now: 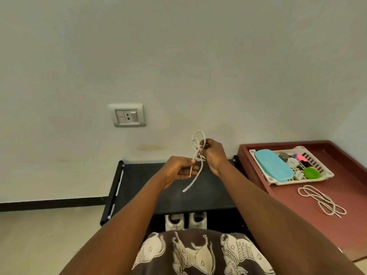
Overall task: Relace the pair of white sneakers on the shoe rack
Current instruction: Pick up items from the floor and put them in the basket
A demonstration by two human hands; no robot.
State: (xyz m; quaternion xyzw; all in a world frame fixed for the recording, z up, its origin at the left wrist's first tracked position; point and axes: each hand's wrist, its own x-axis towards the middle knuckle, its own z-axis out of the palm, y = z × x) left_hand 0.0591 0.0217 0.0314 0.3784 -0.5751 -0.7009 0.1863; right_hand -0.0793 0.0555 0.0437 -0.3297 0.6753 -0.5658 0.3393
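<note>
Both bare arms reach forward, forearms converging, hands raised close together. The left hand (179,169) lies lower, palm turned inward, thumb and forefinger pinching a lace (187,187). The right hand (213,153) sits just above it, fingers curled round the same lace.

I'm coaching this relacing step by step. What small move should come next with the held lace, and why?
Probably draw the hands apart to undo the loops: the lace is coiled at the right hand, the left hand pinches a strand below, and the white sneakers wait low in the shoe rack.
</note>
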